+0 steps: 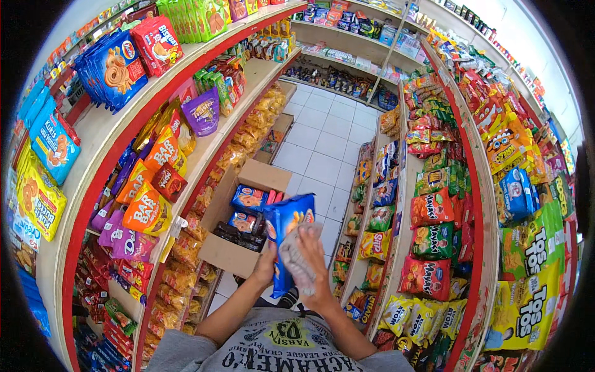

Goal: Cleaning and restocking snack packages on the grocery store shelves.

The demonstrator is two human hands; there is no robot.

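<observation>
In front of my body, a blue snack packet (277, 224) with a picture of biscuits on it stands nearly upright. The fingers of my left hand (266, 265) close on its left edge. Against its right face lies my right hand (316, 255), closed over a crumpled greyish-white cloth (296, 263) that touches the packet. Just beyond, an open cardboard box (228, 254) sits on the floor by the left shelf. Inside it are blue packets (250, 198) and dark brown-black packets (238, 237). My hands and the packet hide part of the box's right side.
Left shelves (214, 162) with red edges carry biscuit and snack packets, with yellowish bags (188, 253) low down. Another stocked shelf (474, 186) runs along the right. Between them lies a white tiled aisle (322, 142), ending at a back shelf (347, 53) of small goods.
</observation>
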